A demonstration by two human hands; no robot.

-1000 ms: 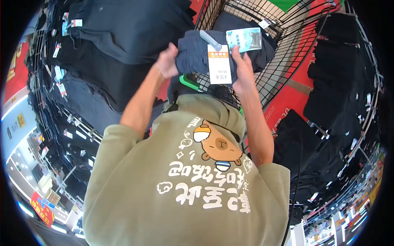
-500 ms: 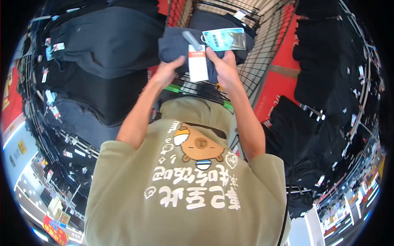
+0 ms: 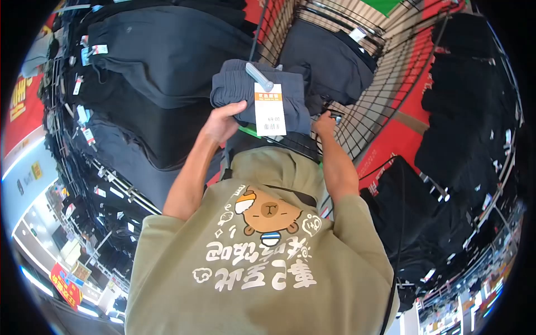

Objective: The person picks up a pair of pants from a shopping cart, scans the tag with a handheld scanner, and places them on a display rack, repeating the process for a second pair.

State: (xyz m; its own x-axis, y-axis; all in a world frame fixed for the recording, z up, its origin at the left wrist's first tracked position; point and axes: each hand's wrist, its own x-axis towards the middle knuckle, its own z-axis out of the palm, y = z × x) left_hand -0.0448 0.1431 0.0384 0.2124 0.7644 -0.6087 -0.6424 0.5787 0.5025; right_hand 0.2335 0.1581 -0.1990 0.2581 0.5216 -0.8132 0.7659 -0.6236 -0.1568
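My left hand (image 3: 224,121) is closed on the left end of folded dark grey pants (image 3: 290,92), its thumb on top. Gathered ribbing, like an elastic waistband, shows at that end. A white price tag (image 3: 270,111) with an orange band lies over the pants, next to a grey plastic security tag (image 3: 259,77). To the right, my right hand (image 3: 324,124) is at the near side of the wire shopping cart (image 3: 357,125). Its fingers look curled around a small dark thing that I cannot make out. More folded dark clothing (image 3: 324,58) lies inside the cart.
Dark pants (image 3: 167,50) with tags hang on a rack at the left. Black garments (image 3: 463,106) hang at the right. Red cardboard panels (image 3: 385,148) stand beside the cart. A black cord (image 3: 397,245) runs down by my right side.
My right hand has left the folded pants and moved down and right to the cart's near side. The blue hang tag is out of sight. My left hand still holds the pants, lower in view.
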